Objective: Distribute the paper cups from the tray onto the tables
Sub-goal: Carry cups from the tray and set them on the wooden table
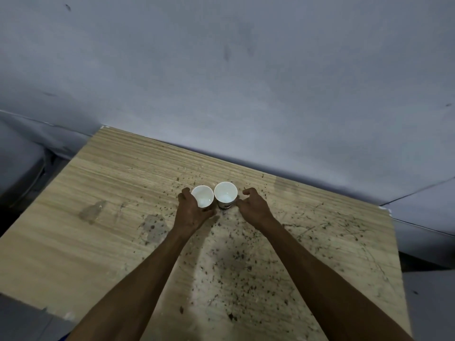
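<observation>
Head view: left hand (190, 212) grips left cup (202, 199), steadying it on surface (98, 242); right hand (253, 207), at 3 o'clock, open beside right cup (225, 198).

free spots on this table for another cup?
Bare wood left of the left hand, toward the table edge, and right of the right hand. Crowded mid-table: left cup and right cup sit side by side between both hands.

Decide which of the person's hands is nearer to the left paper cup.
Left. The left hand grips the left paper cup around its side. The right hand lies beyond the right paper cup, on that cup's far side.
</observation>
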Motion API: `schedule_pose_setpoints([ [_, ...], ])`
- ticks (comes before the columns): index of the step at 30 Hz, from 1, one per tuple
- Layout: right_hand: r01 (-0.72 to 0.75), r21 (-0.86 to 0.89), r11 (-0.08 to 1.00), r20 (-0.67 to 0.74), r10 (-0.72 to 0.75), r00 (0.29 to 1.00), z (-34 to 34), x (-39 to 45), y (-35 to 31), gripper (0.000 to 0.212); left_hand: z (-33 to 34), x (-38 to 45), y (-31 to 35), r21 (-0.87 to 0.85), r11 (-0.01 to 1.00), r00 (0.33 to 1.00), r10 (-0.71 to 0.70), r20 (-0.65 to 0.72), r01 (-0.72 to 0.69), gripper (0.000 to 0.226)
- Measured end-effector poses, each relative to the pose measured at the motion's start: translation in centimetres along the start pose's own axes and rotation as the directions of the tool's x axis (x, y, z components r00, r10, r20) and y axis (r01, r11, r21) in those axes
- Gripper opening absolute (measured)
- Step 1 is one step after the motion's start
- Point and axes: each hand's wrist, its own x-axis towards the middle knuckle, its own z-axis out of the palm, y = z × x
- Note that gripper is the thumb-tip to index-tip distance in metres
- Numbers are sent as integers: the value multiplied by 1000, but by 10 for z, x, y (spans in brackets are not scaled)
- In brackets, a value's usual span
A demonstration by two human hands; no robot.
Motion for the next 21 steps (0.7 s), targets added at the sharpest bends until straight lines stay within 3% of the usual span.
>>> schedule_pose_setpoints([
  [5, 99, -117, 988, -46, -105, 993, -23, -28, 7, 49, -13, -22, 17, 172, 965, 977, 209, -37, -199, 92],
  [10, 218, -319, 922, -128, -270, 954, -56, -71, 26, 51, -19, -54, 60, 186, 901, 919, 395, 23, -392, 65],
  [13, 222, -400, 890, -197, -319, 927, -82, -101, 43, 54, -9, -77, 89, 162, 870, 885, 463, 55, -465, 50],
  [21, 129, -470, 873, -393, -338, 855, -162, -210, 128, 57, 56, -178, 172, 185, 689, 713, 670, 208, -701, 45],
])
